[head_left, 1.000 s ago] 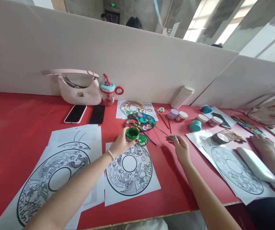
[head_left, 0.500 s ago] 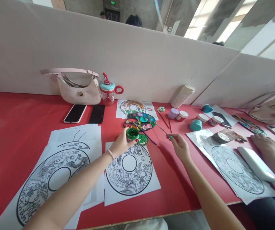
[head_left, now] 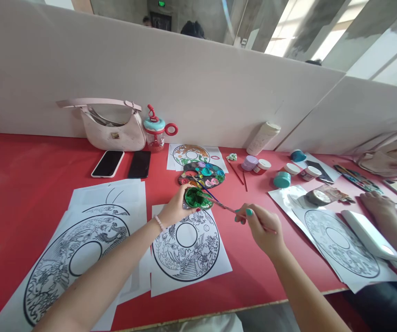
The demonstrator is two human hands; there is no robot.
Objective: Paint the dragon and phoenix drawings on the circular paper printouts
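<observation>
My left hand (head_left: 178,205) is wrapped round a jar of green paint (head_left: 195,198), tilted so its mouth faces me. In my right hand (head_left: 262,227) is a thin paintbrush (head_left: 231,210), its tip at the mouth of the jar. The green jar lid lies mostly hidden behind the jar. Just beyond is a paint palette (head_left: 208,171) with many colours, and a blue-handled brush (head_left: 207,190) rests on it. Below my left hand lies a sheet with a round line drawing (head_left: 186,258), its lines uncoloured.
At left lie more printed sheets (head_left: 81,258), two phones (head_left: 108,163), a handbag (head_left: 115,133) and a cup (head_left: 155,136). Paint jars (head_left: 282,180) and a white bottle (head_left: 263,138) stand right of the palette. Another person's hand (head_left: 378,207) rests at far right.
My right hand has moved from beside the palette toward me, bringing the brush tip from the palette's edge to the green jar. The jar is now tilted more toward me.
</observation>
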